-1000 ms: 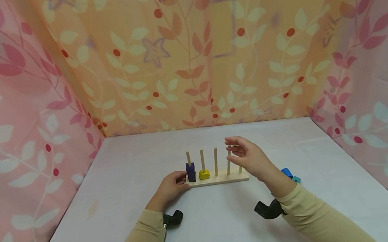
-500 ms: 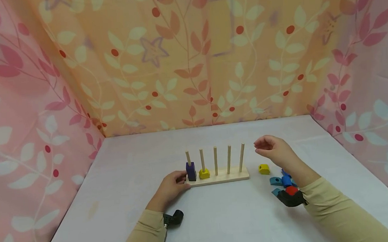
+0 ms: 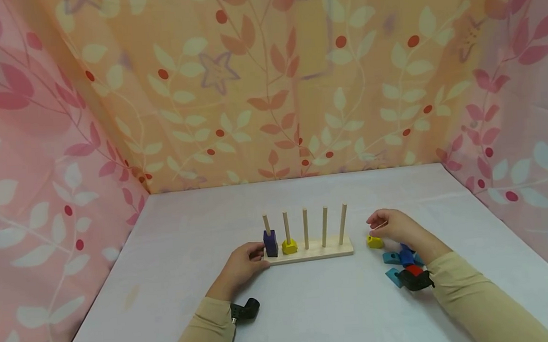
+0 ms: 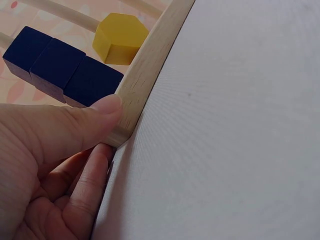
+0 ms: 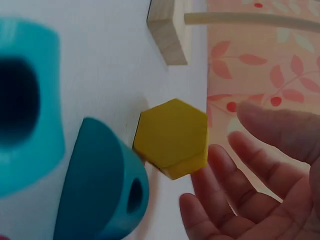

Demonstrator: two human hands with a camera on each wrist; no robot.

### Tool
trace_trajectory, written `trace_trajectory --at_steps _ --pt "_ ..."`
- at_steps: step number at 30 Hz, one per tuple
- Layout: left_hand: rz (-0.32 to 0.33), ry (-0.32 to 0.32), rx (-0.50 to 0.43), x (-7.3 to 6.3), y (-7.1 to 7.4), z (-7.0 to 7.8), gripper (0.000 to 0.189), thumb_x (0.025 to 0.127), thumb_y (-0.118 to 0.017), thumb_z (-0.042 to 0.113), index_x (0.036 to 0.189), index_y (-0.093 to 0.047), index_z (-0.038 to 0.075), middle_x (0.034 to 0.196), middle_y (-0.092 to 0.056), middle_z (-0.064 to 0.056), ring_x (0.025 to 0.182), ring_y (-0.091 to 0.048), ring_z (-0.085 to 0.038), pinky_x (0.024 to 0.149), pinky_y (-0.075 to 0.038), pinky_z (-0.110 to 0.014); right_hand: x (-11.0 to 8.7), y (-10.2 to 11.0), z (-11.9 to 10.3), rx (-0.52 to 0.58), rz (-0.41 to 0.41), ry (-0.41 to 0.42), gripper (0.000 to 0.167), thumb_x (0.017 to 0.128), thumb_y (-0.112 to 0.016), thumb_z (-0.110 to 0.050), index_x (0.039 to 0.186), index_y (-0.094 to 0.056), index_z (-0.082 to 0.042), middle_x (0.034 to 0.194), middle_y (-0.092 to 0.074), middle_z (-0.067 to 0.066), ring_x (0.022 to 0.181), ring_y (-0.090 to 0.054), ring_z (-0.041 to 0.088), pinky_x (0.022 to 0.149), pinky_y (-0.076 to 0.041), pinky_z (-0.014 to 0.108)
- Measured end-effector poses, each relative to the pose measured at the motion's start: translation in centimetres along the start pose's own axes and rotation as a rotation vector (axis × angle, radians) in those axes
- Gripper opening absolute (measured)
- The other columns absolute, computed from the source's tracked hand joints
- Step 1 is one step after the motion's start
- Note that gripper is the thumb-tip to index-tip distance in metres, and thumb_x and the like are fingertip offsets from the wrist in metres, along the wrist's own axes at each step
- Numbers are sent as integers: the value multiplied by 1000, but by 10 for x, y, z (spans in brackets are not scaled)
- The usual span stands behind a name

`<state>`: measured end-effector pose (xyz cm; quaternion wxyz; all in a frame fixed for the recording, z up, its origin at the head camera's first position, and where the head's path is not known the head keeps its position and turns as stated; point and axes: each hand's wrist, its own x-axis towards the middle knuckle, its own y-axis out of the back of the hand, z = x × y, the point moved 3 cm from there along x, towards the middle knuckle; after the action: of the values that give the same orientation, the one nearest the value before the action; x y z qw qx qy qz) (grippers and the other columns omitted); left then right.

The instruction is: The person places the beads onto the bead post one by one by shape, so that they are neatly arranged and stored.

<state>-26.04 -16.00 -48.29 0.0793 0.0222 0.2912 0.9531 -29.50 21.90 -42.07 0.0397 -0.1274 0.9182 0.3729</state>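
My left hand [image 3: 243,264] pinches the left end of a wooden peg board [image 3: 312,252], thumb on the base's edge in the left wrist view. Three dark blue blocks [image 4: 60,65] are stacked on the leftmost peg. A yellow hexagonal block [image 3: 289,246] sits at the bottom of the second peg; the other pegs are bare. My right hand [image 3: 397,227] hovers over a loose yellow hexagonal block [image 5: 172,135] to the right of the board. In the right wrist view, its thumb and fingers are spread apart beside that block, holding nothing.
Teal half-round blocks [image 3: 392,258], a blue block [image 3: 406,256] and a red block [image 3: 414,270] lie under and beside my right wrist. Black wrist cameras hang below both wrists. Patterned curtains [image 3: 269,87] border the white table [image 3: 201,217] at the back and sides.
My right hand has moved from the right-hand pegs out to the right, then lowered towards the loose yellow block. The left hand stays on the board's end.
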Motion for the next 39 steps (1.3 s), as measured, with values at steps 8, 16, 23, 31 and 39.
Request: trace_trajectory --at_steps 8,16,23,31,39 --pt "-5 3 -10 0 0 0 51 76 -75 13 123 -56 4 110 -60 -8 101 -56 -19 87 -49 -27 7 -6 9 -88 -120 -32 25 74 -74 -11 95 -61 -6 93 -59 5 83 -50 22 73 -44 35" --pt "1 -2 -4 0 0 -1 52 75 -75 14 122 -57 4 109 -60 -8 100 -57 -19 86 -49 -27 9 -8 12 -155 -138 -35 18 74 -72 -7 89 -63 -8 84 -57 3 76 -48 21 63 -40 28" --pt "3 -7 -3 0 1 -3 52 74 -76 13 122 -57 4 108 -60 -7 100 -56 -18 85 -50 -26 7 1 8 -158 -103 -9 20 76 -70 -12 95 -64 -10 91 -58 4 84 -49 23 71 -41 34" --pt "-1 -7 5 2 1 -2 52 75 -75 14 123 -57 5 109 -60 -7 100 -56 -17 86 -49 -27 4 25 -18 -79 -29 71 22 83 -66 -17 102 -62 -6 100 -58 10 93 -51 27 78 -47 40" --pt "6 9 -3 2 1 -2 52 74 -76 14 122 -57 4 107 -61 -7 99 -57 -17 86 -49 -28 -4 46 -56 -58 52 159 26 87 -63 -21 108 -59 -6 105 -58 13 96 -53 29 81 -49 45"
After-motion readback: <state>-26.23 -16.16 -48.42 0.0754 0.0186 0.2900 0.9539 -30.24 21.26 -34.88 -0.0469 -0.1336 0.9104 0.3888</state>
